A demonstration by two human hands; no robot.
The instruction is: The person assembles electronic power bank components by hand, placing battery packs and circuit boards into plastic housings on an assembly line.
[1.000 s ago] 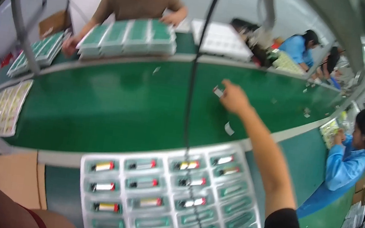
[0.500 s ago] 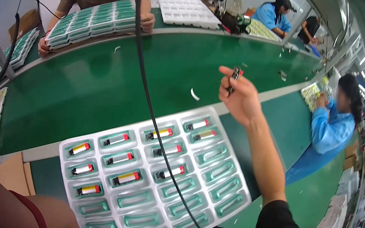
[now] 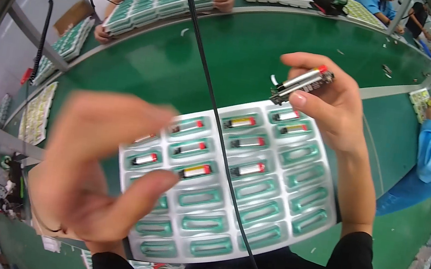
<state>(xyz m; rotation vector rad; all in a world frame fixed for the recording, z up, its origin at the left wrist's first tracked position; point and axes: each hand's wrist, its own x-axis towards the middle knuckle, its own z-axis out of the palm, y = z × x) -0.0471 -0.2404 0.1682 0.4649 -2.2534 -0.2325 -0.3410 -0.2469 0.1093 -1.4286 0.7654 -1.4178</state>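
Since half a second ago, our left hand (image 3: 75, 170) has swung into view over the near left of the tray, and our right hand (image 3: 338, 105) has turned more toward us. Blurred by motion, our left fingers and thumb stand well apart, with nothing visible gripped between them. Under and to the right of them lies our white tray (image 3: 278, 183), its green-tinted wells partly filled with slim red-ended pieces (image 3: 248, 168); the unfilled wells lie mostly toward us. Between our two hands, a black cable (image 3: 204, 60) hangs across the view. Farther off, just above the tray's far right corner, our right thumb and fingers close on a red-ended silver cylinder (image 3: 303, 81), tilted with its red end up toward the fingers; whether more are pinched with it, we cannot tell. Past those fingertips runs the green belt (image 3: 251, 35). Across it, beyond our left fingers, a co-worker's hand (image 3: 223, 1) rests at a stack of filled trays (image 3: 162, 6).
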